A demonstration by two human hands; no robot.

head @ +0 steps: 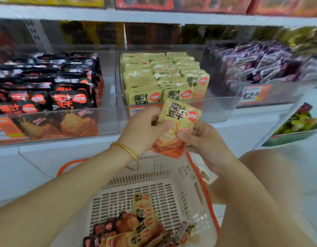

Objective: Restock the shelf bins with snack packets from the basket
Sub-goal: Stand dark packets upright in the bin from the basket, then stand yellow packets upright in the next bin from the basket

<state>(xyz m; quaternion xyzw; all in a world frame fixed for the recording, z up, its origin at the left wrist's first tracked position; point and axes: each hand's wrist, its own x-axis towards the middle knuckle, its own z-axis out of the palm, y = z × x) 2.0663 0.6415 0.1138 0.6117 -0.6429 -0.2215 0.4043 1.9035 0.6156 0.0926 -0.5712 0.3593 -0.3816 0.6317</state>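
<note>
Yellow packets (pixel 164 75) crowd the middle bin (pixel 216 107), right side free.

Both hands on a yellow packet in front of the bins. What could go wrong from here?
1. The middle bin looks nearly full at the front; the yellow packet, held by left hand and right hand, might slide back out over its clear wall.
2. The basket mixes yellow and black packets; a later grab could land in the wrong bin.

Your left hand (pixel 143 129) hides most of the orange price label (pixel 134 110); purple foil packets (pixel 261 63) blur at right.
</note>
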